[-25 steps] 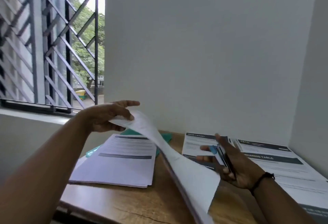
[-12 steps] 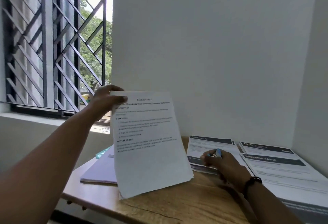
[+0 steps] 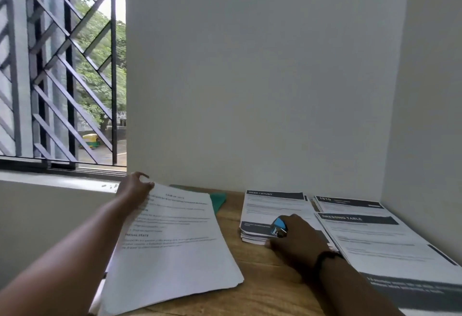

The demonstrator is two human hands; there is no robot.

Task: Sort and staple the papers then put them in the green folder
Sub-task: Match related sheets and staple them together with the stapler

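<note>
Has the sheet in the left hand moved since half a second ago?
Yes. The sheet was held upright above the desk; now it lies nearly flat on the left pile, the left hand gripping its far corner.

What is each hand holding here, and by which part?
Left hand pinches the white printed paper set at its far left corner. Right hand grips the small blue stapler around its body.

The sheet [image 3: 172,240], held upright half a second ago, now lies lowered onto the left pile, the left hand [image 3: 135,187] still pinching its top corner. The right hand [image 3: 297,235], palm-up a second ago, now rests knuckles-up gripping the stapler [image 3: 278,227].
</note>
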